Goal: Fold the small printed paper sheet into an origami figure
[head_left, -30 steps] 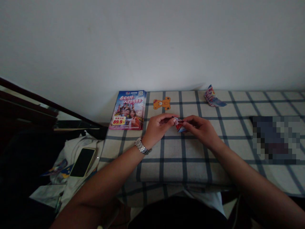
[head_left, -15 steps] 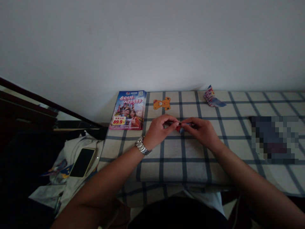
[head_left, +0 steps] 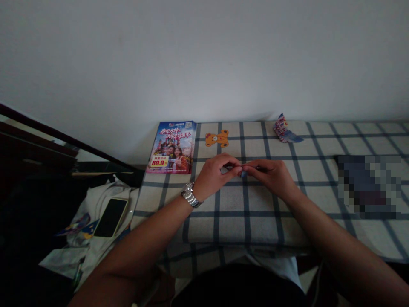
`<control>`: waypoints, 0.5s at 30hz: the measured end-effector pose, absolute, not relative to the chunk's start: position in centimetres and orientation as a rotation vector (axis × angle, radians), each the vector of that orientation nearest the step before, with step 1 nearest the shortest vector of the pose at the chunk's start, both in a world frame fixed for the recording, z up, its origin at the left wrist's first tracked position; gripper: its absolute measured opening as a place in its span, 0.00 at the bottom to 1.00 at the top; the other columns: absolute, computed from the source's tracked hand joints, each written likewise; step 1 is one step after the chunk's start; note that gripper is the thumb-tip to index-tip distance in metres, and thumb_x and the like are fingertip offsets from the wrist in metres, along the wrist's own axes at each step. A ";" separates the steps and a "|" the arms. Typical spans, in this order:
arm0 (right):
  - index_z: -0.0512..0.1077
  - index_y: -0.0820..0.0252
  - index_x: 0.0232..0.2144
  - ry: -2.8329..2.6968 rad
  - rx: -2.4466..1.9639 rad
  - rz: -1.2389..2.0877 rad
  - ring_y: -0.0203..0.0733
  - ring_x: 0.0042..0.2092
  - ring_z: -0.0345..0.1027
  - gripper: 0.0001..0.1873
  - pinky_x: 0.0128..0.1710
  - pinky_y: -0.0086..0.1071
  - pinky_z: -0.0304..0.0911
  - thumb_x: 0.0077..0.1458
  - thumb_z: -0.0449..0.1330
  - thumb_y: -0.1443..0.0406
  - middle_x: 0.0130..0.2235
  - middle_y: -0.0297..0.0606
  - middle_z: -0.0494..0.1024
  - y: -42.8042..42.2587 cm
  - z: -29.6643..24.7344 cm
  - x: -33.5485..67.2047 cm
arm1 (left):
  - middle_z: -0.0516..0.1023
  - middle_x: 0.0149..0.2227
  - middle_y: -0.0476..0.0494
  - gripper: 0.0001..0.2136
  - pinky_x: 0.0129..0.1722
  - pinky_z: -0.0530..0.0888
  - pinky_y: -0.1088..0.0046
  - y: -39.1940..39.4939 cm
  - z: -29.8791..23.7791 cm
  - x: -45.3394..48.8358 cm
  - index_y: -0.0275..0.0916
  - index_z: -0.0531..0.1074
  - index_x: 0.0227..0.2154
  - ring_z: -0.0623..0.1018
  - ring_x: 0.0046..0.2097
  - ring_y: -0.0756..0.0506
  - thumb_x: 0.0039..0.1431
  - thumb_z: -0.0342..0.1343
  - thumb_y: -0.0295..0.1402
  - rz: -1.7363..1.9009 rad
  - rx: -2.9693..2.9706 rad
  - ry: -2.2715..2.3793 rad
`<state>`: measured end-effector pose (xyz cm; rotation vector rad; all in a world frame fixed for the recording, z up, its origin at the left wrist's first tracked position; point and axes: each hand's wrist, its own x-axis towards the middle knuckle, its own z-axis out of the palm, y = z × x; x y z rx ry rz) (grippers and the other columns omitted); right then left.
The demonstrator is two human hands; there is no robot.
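My left hand (head_left: 215,175), with a metal watch on its wrist, and my right hand (head_left: 270,175) meet fingertip to fingertip over the checked tablecloth (head_left: 246,213). Between them they pinch a small folded piece of coloured paper (head_left: 243,172), pressed flat and almost hidden by the fingers; only a bluish sliver shows. Both hands rest low on the cloth near the middle of the table.
A colourful flyer (head_left: 172,147) lies at the table's back left, an orange bear cut-out (head_left: 217,138) beside it. Another folded coloured paper (head_left: 284,130) sits by the wall. A phone (head_left: 110,216) lies on clutter left of the table. A blurred patch (head_left: 367,185) is on the right.
The folded paper stood up between my fingers with its red side showing; now it is pressed down flat and mostly covered. Both hands have closed in together slightly.
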<state>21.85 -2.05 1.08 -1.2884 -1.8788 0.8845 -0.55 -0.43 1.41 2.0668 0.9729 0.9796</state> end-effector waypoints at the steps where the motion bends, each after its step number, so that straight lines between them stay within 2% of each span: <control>1: 0.85 0.54 0.40 -1.867 -1.286 0.902 0.47 0.38 0.82 0.12 0.35 0.34 0.72 0.62 0.65 0.55 0.38 0.35 0.88 -2.0 1.1 21.8 | 0.81 0.37 0.49 0.03 0.42 0.74 0.74 -0.4 1.5 -0.6 0.39 0.77 0.37 0.79 0.39 0.50 0.66 0.61 0.31 0.984 2.065 0.974; 5: 0.85 0.54 0.44 -1.824 -1.272 0.974 0.48 0.41 0.83 0.14 0.40 0.35 0.75 0.62 0.66 0.54 0.41 0.36 0.88 -1.8 1.0 21.9 | 0.82 0.36 0.49 0.03 0.41 0.74 0.74 -0.3 1.5 -0.6 0.39 0.77 0.36 0.80 0.38 0.50 0.66 0.61 0.30 1.023 2.054 0.982; 10: 0.85 0.53 0.40 -1.841 -1.243 1.006 0.47 0.39 0.82 0.14 0.38 0.35 0.75 0.63 0.64 0.52 0.38 0.35 0.88 -1.7 0.8 22.3 | 0.81 0.36 0.48 0.03 0.40 0.74 0.73 -0.1 1.2 -0.7 0.39 0.77 0.36 0.80 0.38 0.49 0.66 0.61 0.32 1.025 2.070 0.972; 15: 0.85 0.52 0.43 -1.739 -1.235 1.089 0.47 0.39 0.83 0.15 0.39 0.36 0.77 0.60 0.67 0.52 0.40 0.36 0.88 -1.5 0.5 22.3 | 0.82 0.36 0.48 0.04 0.41 0.74 0.73 0.0 1.2 -0.8 0.39 0.77 0.36 0.80 0.39 0.49 0.67 0.60 0.32 1.032 2.073 0.965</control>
